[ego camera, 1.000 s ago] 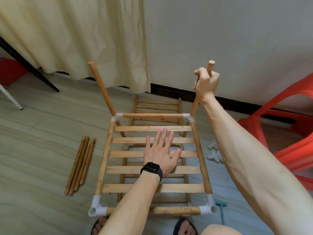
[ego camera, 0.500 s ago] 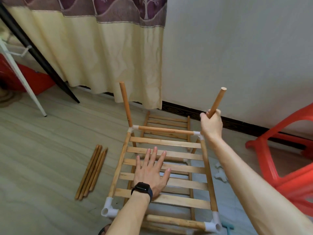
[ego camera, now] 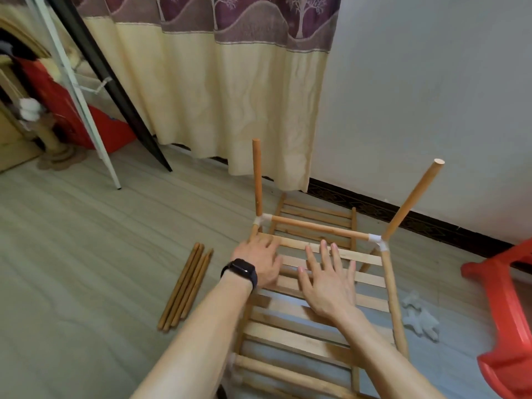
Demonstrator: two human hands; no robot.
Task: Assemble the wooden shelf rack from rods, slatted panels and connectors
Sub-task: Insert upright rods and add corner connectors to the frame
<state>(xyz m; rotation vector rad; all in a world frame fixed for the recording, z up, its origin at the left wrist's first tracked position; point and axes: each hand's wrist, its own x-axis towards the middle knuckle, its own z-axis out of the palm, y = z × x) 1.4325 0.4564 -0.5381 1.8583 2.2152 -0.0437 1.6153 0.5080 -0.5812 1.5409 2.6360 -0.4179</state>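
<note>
Right hand (ego camera: pixel 331 286) now off upright rod (ego camera: pixel 411 200), flat on slatted panel (ego camera: pixel 290 341)

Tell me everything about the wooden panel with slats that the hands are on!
The slatted panel is pale bare wood: flat slats lying crosswise with gaps between them, framed by round rods. It sits raised off the floor as a shelf, with white connectors at its far corners. The right hand lies flat on its slats, fingers spread; the left hand rests near its left edge.
</note>
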